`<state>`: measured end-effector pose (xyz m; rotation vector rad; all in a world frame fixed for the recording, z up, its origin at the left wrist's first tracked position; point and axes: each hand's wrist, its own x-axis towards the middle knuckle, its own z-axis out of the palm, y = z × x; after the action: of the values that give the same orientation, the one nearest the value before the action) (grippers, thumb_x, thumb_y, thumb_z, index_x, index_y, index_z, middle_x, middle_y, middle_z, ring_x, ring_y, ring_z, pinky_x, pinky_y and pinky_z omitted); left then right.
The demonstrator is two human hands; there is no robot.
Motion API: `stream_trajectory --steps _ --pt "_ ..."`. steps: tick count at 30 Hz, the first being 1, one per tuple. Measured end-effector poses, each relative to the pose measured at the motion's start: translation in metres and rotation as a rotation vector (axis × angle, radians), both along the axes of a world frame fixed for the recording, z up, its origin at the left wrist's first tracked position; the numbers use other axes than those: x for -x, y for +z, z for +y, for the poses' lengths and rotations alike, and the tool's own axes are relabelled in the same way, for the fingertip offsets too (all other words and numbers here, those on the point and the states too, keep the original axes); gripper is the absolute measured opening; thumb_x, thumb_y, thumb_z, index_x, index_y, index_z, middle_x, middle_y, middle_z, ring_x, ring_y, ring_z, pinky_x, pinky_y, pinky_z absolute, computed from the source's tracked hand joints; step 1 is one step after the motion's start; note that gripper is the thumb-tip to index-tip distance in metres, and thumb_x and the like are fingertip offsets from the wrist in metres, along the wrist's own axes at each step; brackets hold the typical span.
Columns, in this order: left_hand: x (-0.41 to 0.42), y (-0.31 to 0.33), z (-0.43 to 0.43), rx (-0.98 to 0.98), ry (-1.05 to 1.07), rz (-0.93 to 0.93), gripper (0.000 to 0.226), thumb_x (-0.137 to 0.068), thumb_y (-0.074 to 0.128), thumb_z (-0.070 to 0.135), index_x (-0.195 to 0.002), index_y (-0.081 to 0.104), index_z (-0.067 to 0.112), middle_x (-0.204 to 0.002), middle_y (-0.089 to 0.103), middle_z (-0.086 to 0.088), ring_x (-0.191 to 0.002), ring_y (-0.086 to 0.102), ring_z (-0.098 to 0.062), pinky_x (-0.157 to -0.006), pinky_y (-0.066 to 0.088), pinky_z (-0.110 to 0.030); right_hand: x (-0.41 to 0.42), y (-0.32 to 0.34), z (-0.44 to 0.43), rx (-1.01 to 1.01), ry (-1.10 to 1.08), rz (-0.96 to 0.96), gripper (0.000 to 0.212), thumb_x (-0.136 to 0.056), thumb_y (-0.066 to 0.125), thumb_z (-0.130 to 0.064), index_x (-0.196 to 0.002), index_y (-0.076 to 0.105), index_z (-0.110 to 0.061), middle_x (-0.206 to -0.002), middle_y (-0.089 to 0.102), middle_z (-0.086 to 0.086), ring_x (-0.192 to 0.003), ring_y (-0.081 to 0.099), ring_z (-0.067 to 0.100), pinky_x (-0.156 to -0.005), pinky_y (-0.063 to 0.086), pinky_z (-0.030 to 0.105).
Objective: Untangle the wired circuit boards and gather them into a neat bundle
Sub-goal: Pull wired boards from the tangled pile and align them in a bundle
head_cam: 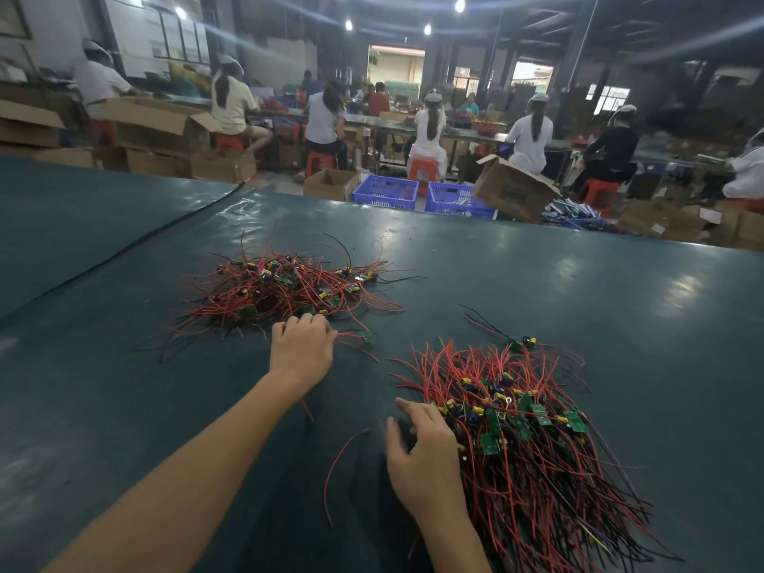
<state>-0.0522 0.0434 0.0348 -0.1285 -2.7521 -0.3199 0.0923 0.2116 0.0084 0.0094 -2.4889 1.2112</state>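
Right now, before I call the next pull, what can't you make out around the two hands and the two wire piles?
1. Left hand: head view shows its back; curled fingers hide whether they pinch a wire at the tangled pile.
2. Right hand: covers whatever lies under it on the gathered bundle.
3. Bundle's near wire ends: cut off by the bottom edge.
4. Board markings: too small.

Red and black wires, green boards, dark teal table.

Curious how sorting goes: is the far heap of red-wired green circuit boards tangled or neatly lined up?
Tangled. The far heap of red-wired boards has wires crossing and splaying everywhere.
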Motion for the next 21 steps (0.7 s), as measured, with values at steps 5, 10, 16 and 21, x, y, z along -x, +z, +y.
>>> stream_trajectory --steps 5,10,16,21 --pt "-0.051 0.002 0.007 -0.781 -0.133 0.126 0.012 -0.096 0.056 0.025 -0.088 0.061 0.017 -0.072 0.067 0.006 -0.067 0.063 -0.013 -0.07 0.054 -0.035 0.001 -0.002 0.0 0.016 0.005 -0.007 0.034 -0.095 0.059 -0.024 -0.128 0.061 -0.014 -0.11 0.052 -0.016 -0.108 0.054 0.006 -0.096 0.046 0.022" --pt "-0.09 -0.009 0.016 -1.204 -0.265 -0.003 0.008 -0.091 0.063 0.012 -0.084 0.067 0.011 -0.069 0.068 -0.001 -0.06 0.062 -0.011 -0.064 0.054 -0.026 0.001 0.002 -0.004 0.212 -0.04 -0.005 0.051 -0.095 0.059 -0.029 -0.142 0.046 -0.013 -0.107 0.06 -0.012 -0.099 0.06 0.001 -0.088 0.05 0.019" --pt "-0.099 -0.006 0.005 -1.22 -0.431 -0.157 0.007 -0.084 0.069 0.003 -0.081 0.073 0.008 -0.072 0.073 -0.009 -0.063 0.066 -0.013 -0.065 0.054 -0.019 0.002 0.007 -0.003 0.541 -0.031 0.038 0.054 -0.094 0.059 -0.028 -0.144 0.04 -0.021 -0.077 0.064 -0.016 -0.058 0.054 -0.002 -0.054 0.044 0.014" --pt "-0.103 0.001 0.003 -1.478 -0.42 -0.206 0.009 -0.069 0.074 0.014 -0.078 0.075 0.011 -0.074 0.073 -0.014 -0.063 0.066 -0.016 -0.063 0.054 -0.021 0.004 0.008 0.004 0.703 -0.103 0.098 0.017 -0.092 0.063 -0.012 -0.107 0.061 -0.021 -0.088 0.073 0.003 -0.08 0.069 0.01 -0.065 0.054 0.018"
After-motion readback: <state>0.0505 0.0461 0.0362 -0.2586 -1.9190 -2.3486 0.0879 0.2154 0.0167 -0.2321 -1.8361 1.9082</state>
